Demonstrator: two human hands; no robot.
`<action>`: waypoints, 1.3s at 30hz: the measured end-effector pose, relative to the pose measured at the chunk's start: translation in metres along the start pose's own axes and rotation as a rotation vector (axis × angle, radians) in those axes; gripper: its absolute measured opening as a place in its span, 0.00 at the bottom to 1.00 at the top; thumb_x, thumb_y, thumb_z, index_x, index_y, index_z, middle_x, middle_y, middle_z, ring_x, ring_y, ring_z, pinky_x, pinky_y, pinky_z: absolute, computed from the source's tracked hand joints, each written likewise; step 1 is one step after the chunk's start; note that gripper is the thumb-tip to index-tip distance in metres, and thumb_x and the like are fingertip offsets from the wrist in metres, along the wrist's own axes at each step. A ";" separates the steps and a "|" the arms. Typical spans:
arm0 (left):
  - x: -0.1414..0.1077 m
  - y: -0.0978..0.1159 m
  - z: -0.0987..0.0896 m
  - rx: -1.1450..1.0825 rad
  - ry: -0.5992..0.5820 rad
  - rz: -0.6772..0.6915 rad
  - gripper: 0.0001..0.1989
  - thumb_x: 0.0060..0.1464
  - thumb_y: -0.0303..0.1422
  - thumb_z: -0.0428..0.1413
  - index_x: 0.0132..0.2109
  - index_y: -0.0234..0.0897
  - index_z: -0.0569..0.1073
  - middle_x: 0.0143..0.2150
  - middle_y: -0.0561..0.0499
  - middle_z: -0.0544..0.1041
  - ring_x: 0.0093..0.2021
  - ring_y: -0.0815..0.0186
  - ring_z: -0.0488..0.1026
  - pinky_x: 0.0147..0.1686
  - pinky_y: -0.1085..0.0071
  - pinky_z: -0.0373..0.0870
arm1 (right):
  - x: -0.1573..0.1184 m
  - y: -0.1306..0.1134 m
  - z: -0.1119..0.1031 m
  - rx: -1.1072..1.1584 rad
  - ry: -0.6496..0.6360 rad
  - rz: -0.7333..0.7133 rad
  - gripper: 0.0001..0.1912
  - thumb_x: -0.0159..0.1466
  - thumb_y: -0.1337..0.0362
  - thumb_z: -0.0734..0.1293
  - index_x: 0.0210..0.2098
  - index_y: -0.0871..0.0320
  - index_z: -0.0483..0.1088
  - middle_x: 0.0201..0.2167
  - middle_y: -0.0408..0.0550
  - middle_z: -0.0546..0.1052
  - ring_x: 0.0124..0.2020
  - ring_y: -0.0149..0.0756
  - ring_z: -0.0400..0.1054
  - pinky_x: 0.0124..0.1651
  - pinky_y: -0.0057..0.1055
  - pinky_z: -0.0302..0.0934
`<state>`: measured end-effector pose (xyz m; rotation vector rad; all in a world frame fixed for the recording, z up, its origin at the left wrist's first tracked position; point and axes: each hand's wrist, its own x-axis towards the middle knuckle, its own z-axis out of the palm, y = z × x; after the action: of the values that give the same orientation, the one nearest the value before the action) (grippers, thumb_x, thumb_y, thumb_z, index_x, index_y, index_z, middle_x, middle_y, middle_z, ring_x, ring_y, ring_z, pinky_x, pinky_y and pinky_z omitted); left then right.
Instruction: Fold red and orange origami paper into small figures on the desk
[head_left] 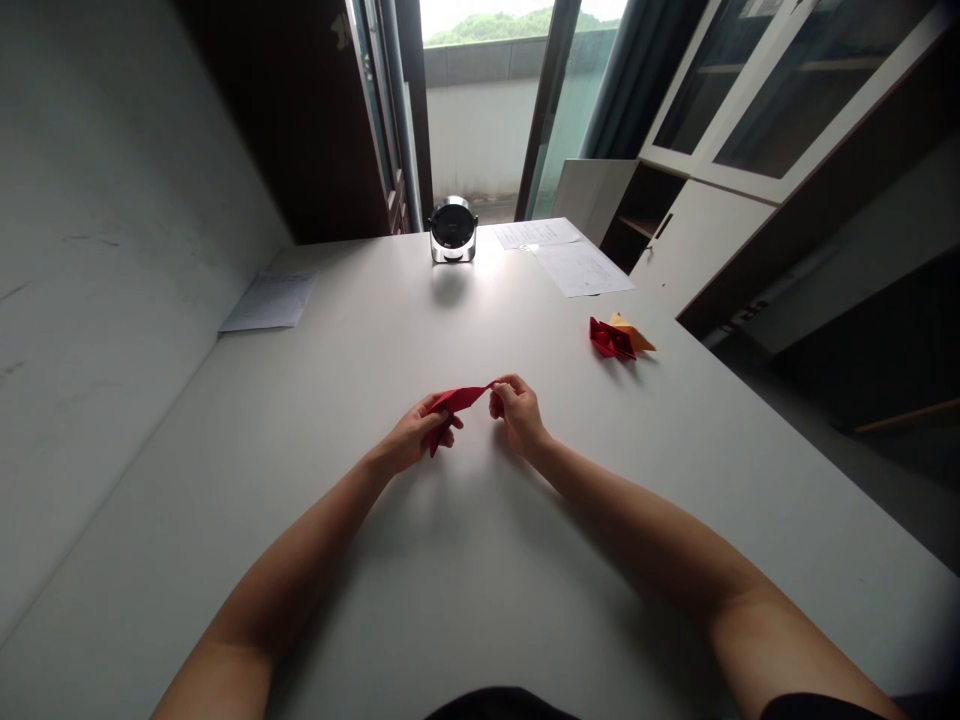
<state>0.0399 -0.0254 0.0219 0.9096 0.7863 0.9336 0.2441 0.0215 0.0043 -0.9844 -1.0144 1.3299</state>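
Observation:
A piece of folded red paper [459, 398] is held just above the middle of the white table [480, 560]. My left hand [416, 432] grips its left part, thumb on top and fingers beneath, and covers some of the folds. At the other end, my right hand [516, 408] pinches the thin, pointed right tip between thumb and forefinger. One red flap hangs down by my left fingers. To the right lie a folded red paper piece [611, 340] and a folded yellow paper piece [631, 330], touching each other.
A round black and silver device on a stand [453, 230] stands at the table's far edge. Printed sheets [581, 268] lie at the far right, and a pale flat packet [268, 302] by the left wall. A white cabinet [705, 235] stands beyond the right edge.

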 end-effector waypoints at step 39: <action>0.009 -0.019 0.005 0.299 0.261 0.313 0.13 0.56 0.40 0.63 0.40 0.35 0.73 0.38 0.48 0.78 0.40 0.62 0.77 0.42 0.67 0.73 | -0.036 -0.014 0.023 -0.983 -0.196 -0.522 0.05 0.67 0.65 0.66 0.37 0.54 0.75 0.34 0.46 0.75 0.33 0.34 0.68 0.38 0.30 0.60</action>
<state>0.0542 -0.0244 0.0053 1.2111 1.0442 1.2474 0.2266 -0.0149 0.0238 -1.1662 -1.9991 0.4484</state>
